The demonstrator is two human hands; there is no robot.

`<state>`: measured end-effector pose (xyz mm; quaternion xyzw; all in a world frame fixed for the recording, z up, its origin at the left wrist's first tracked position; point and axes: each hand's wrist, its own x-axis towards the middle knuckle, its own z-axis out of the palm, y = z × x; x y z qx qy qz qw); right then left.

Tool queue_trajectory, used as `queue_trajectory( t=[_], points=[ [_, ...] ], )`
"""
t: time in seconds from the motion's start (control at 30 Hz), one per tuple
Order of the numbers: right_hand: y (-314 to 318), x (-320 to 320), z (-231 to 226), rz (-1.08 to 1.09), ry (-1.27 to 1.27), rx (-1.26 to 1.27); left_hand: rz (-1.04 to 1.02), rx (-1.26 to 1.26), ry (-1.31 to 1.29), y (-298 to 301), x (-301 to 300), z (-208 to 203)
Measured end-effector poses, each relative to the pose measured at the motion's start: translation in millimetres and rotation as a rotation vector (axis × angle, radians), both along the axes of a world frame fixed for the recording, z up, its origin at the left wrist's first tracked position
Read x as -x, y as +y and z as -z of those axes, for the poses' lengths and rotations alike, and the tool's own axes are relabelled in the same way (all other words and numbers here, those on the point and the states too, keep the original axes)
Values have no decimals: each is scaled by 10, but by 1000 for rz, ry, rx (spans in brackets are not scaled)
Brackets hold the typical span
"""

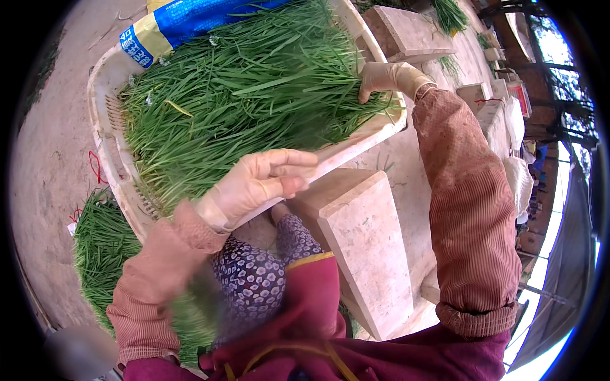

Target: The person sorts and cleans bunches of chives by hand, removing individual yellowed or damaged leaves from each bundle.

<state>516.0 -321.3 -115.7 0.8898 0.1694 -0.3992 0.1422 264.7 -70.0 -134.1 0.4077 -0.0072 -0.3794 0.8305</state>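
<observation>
A white plastic crate [105,136] holds a thick layer of garlic chives [254,89], long flat green leaves with a few small white flowers. My left hand [264,178], in a pale thin glove, is over the crate's near rim with its fingers stretched out and nothing in them. At the crate's right end, my right hand [387,79], gloved likewise, curls its fingers down over the leaf tips. Some of its fingers are hidden from view. A blue and cream plastic bag [190,25] lies across the far left part of the crate.
More green leaves [105,235] lie in a pile left of my legs. A pale stone-like block [372,247] stands near my right knee, and another block [410,35] sits beyond the crate. Red string [95,166] lies on the concrete floor [54,152].
</observation>
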Motion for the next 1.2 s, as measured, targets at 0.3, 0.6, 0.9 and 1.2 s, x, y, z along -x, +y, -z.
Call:
queue_trajectory(
  t=[0.3, 0.6, 0.9, 1.2],
  points=[
    [424, 1081, -709, -204, 61, -80, -493, 736, 596, -1350, -112, 24],
    [783, 2922, -332, -497, -719, 138, -436, 420, 877, -935, 209, 77],
    [360, 3194, -1021, 15, -583, -982, -343, 404, 691, -735, 177, 512],
    [103, 2089, -360, 635, -174, -966, -465, 325, 790, -846, 172, 343]
  ],
)
